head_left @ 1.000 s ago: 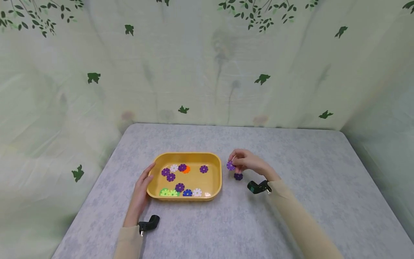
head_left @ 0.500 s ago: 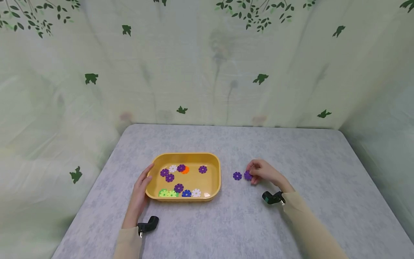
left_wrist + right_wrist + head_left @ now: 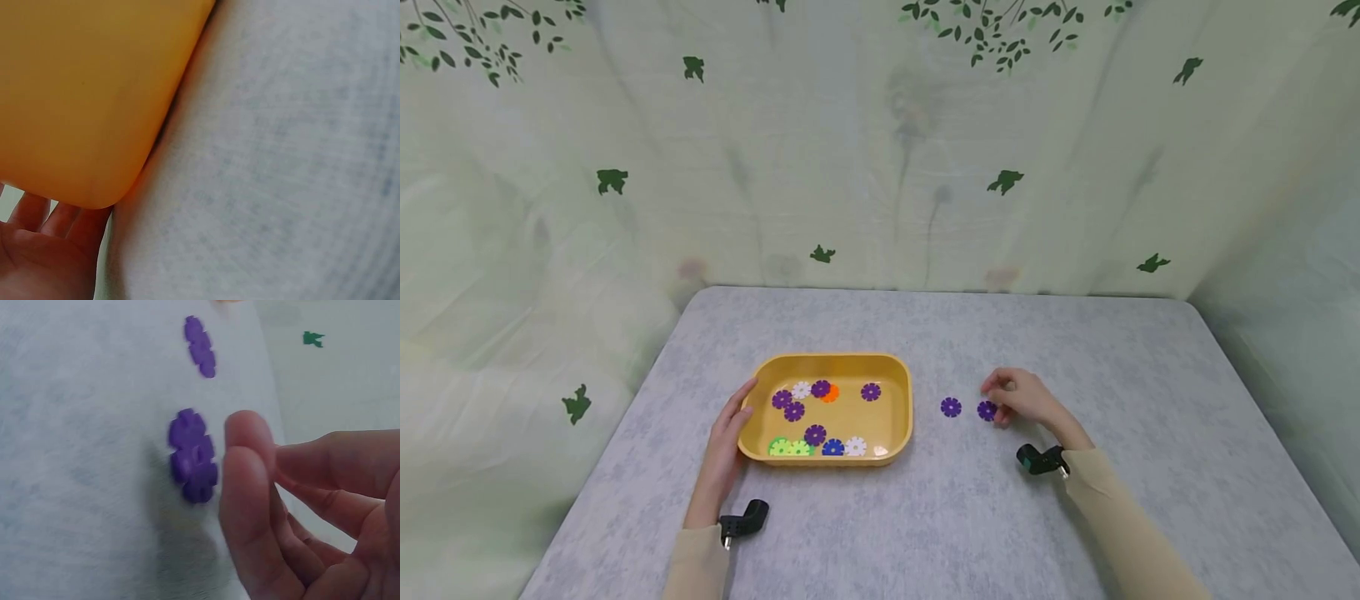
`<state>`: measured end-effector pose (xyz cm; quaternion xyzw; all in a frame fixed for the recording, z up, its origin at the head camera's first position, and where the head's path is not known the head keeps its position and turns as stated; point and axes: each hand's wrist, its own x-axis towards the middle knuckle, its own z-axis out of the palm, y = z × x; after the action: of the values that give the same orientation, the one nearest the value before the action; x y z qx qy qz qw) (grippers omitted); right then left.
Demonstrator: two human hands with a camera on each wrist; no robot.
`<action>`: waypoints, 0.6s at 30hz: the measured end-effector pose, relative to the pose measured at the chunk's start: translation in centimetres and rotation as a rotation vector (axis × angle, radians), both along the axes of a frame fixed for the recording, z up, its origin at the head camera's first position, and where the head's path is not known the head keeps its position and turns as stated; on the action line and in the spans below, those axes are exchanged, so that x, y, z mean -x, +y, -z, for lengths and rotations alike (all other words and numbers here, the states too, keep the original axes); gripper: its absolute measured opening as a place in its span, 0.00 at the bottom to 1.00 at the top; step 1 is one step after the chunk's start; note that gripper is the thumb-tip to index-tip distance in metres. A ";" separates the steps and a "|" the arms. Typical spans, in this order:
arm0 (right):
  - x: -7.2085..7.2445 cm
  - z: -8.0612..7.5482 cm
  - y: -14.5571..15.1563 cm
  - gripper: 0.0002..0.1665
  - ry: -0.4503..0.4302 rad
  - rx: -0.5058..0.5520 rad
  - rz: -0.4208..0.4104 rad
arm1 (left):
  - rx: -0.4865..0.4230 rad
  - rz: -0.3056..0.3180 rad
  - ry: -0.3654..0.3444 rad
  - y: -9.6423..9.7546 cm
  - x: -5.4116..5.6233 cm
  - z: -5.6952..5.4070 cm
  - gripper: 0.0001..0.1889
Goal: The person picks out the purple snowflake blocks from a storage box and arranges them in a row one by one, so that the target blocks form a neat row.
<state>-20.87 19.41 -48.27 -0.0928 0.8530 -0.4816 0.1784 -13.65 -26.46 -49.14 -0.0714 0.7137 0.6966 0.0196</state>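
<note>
My left hand (image 3: 722,442) rests against the left side of a yellow plastic tray (image 3: 887,457), its fingers lying along the outer wall. In the left wrist view, fingers (image 3: 62,219) meet the tray's lower corner. Two purple flower-shaped notched discs lie on the table right of the tray: a left disc (image 3: 951,407) and a right disc (image 3: 987,411). Right beside the right disc is my right hand (image 3: 1026,398), fingers bent and holding nothing. In the right wrist view, thumb and fingertips overlap next to the nearer purple disc (image 3: 194,456).
Inside the tray lie several similar discs: purple ones, such as a lone purple disc (image 3: 870,392), plus white, green, blue and an orange disc (image 3: 831,393). The grey table (image 3: 1075,350) ends at a leaf-printed curtain (image 3: 880,167) behind.
My right hand moved right from the first purple disc, set down the second disc beside it and let it go. The left hand and tray stay in place.
</note>
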 end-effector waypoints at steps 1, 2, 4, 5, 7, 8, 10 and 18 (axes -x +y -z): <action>0.1 -0.3 -0.1 0.10 0.001 0.021 0.006 | 0.004 -0.002 0.001 0.0 0.0 0.1 0.24; 0.2 -0.5 -0.1 0.11 0.003 0.044 0.008 | 0.008 -0.003 0.002 -0.1 0.0 0.3 0.24; 0.4 -1.1 -0.5 0.13 0.005 0.101 0.007 | 0.016 -0.003 0.009 -0.2 0.1 0.5 0.25; 0.6 -1.4 -0.8 0.14 0.004 0.133 0.002 | 0.016 -0.002 0.014 -0.2 0.1 0.6 0.25; 0.8 -2.2 -1.6 0.16 0.005 0.190 -0.016 | 0.016 0.002 0.026 -0.3 0.1 0.8 0.25; 0.9 -2.6 -2.1 0.17 0.002 0.215 -0.022 | 0.015 0.003 0.030 -0.3 0.1 0.9 0.25; 1.2 -3.4 -3.2 0.18 -0.004 0.250 -0.039 | 0.008 0.007 0.036 -0.3 0.2 0.9 0.25; 1.4 -6.1 -9.1 0.13 -0.047 0.307 -0.169 | 0.003 0.009 0.035 -0.2 0.1 0.5 0.24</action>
<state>-22.28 10.30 -42.19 -0.1790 0.7542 -0.5916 0.2218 -13.73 -26.70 -49.68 -0.0558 0.7151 0.6967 0.0102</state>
